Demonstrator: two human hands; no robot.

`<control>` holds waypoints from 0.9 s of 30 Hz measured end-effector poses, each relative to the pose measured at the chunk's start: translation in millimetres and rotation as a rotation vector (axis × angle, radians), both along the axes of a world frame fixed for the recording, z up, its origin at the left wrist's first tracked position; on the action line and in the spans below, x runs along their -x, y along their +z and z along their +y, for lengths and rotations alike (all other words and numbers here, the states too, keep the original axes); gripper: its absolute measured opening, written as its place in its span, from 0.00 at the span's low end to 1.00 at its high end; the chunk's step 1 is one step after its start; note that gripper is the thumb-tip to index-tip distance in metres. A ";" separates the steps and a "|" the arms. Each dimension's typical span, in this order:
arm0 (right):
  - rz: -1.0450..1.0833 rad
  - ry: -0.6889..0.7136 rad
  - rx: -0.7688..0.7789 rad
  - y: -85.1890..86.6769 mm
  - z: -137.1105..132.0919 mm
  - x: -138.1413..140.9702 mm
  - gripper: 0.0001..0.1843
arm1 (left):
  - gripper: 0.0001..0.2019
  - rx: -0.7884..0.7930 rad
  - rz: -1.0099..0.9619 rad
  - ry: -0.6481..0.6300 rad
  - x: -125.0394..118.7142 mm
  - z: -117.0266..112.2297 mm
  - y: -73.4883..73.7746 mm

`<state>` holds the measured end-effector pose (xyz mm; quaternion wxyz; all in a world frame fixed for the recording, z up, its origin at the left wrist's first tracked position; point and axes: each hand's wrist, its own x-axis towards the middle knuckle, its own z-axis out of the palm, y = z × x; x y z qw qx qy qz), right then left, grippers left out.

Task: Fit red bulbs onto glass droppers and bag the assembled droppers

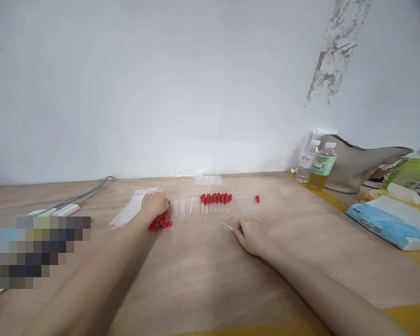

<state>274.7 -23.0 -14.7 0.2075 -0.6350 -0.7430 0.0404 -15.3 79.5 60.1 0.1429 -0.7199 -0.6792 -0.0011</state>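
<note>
My left hand (155, 204) reaches over a pile of red rubber dropper bulbs (160, 223). Its fingers are closed, and a bit of red shows at the fingertips, which looks like one bulb. In my right hand (250, 235) a thin clear glass dropper tube (227, 226) is pinched, its tip pointing left. Between the hands lies a row of bare tubes (185, 208). Beside it are several droppers with red bulbs fitted (216, 199). Further right sits another group of bare tubes (248, 205), with one red bulb (257, 199) at its right end.
Clear plastic bags (129, 210) lie behind my left hand, and a small one (208, 179) by the wall. Two bottles (322, 168), a grey-beige bag (346, 163) and a blue tissue pack (381, 221) stand to the right. A grey cable (87, 190) runs along the back left.
</note>
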 end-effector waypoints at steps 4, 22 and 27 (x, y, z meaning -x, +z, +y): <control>-0.010 -0.004 -0.007 2.7 -1.7 1.2 0.12 | 0.17 -0.009 0.011 -0.009 0.6 -1.4 -0.2; 0.083 -0.013 -0.069 1.0 1.7 -0.4 0.11 | 0.15 -0.135 -0.228 -0.282 -12.3 -42.8 -0.7; 0.288 0.035 -0.163 -0.1 7.0 -5.2 0.08 | 0.12 0.207 -0.805 -0.690 -54.0 -88.1 -36.6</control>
